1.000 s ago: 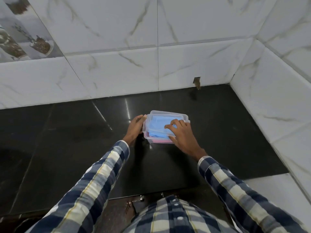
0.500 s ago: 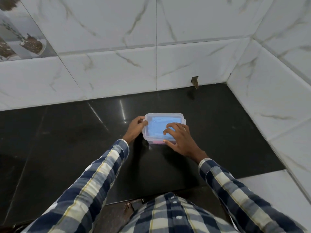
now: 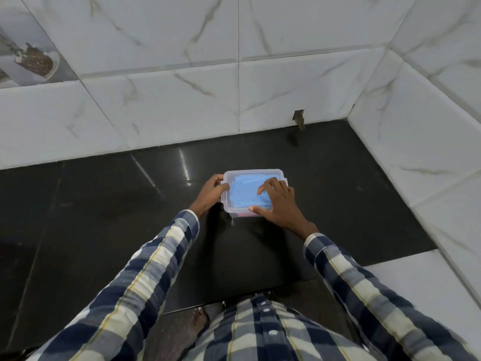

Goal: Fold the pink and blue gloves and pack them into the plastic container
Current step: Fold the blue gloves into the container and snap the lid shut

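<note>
Since a second ago, the right hand (image 3: 279,204) has been shifted from the near front corner of the plastic container (image 3: 253,173) to a flatter spread across its top, and the pink layer, plainly seen then along the near side, is now reduced to a thin strip. At present the container is set on the dark polished counter (image 3: 104,217), near the corner of the white marbled wall tiles (image 3: 182,100). Its clear lid is seated on top, and the blue glove (image 3: 243,191) is seen through it, folded flat and filling most of the box. A sliver of the pink glove (image 3: 243,214) is visible beneath it at the near edge. The right hand is laid open on the lid, fingers spread and pressed down, thumb placed along the near rim; nothing is clasped in it. The left hand (image 3: 212,191) is curled against the container's left end, thumb over the rim and fingers wrapped behind the side, so that the box is held. Both forearms are covered by checked sleeves (image 3: 145,269).
</note>
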Available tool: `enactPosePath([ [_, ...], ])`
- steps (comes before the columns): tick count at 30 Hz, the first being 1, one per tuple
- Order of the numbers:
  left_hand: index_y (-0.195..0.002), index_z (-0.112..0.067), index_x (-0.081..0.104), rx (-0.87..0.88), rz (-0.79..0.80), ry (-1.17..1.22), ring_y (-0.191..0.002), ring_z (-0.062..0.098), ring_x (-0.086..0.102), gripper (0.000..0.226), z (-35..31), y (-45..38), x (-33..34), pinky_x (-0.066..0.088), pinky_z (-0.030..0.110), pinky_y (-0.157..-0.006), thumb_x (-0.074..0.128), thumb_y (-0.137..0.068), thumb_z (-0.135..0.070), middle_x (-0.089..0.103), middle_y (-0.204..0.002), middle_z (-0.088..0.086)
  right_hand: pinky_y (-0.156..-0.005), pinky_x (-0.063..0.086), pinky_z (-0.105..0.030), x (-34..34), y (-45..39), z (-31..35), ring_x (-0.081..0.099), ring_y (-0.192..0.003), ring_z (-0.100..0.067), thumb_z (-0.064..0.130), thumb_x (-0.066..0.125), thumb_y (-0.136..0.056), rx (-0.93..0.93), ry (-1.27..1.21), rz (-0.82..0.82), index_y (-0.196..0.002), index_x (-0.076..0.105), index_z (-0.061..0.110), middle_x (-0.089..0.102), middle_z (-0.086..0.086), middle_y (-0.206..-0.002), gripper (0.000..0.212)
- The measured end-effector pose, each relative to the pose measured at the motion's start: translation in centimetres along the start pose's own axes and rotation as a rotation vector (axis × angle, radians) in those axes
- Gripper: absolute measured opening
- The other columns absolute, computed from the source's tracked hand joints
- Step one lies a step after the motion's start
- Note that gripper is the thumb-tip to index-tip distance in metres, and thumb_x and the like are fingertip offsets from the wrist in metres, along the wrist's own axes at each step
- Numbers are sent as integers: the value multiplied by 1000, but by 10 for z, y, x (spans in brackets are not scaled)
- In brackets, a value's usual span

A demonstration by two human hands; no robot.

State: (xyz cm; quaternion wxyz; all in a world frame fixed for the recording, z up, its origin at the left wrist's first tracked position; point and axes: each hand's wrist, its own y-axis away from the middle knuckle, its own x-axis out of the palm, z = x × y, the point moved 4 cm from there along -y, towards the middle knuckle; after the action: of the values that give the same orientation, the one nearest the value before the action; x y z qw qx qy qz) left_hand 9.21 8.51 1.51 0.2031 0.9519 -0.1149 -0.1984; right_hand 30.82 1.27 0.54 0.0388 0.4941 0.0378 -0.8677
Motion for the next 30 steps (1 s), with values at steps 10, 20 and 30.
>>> enactPosePath([
  [10,-149,-8,31,-215,170,-65,-106,25,63,65,15,16,-1,51,39,-86,65,-97,-25,65,-136,20,-129,19,-50,8,-32,35,40,-149,-17,54,50,-106,15,72,119,-143,52,25,44,3,-156,47],
  [20,-145,3,53,-239,29,213,-96,32,75,64,53,37,-35,65,44,-92,79,-97,-31,77,-122,26,-130,3,-64,25,-69,86,5,-167,-30,6,51,-104,-216,214,362,-160,41,33,19,6,-177,63],
  [30,-139,7,57,-315,-41,477,-75,24,79,44,60,43,-50,71,33,-71,70,-105,-18,74,-129,30,-133,14,-48,43,-36,68,11,-166,-15,61,71,-93,-245,27,323,-158,45,34,23,14,-175,74],
])
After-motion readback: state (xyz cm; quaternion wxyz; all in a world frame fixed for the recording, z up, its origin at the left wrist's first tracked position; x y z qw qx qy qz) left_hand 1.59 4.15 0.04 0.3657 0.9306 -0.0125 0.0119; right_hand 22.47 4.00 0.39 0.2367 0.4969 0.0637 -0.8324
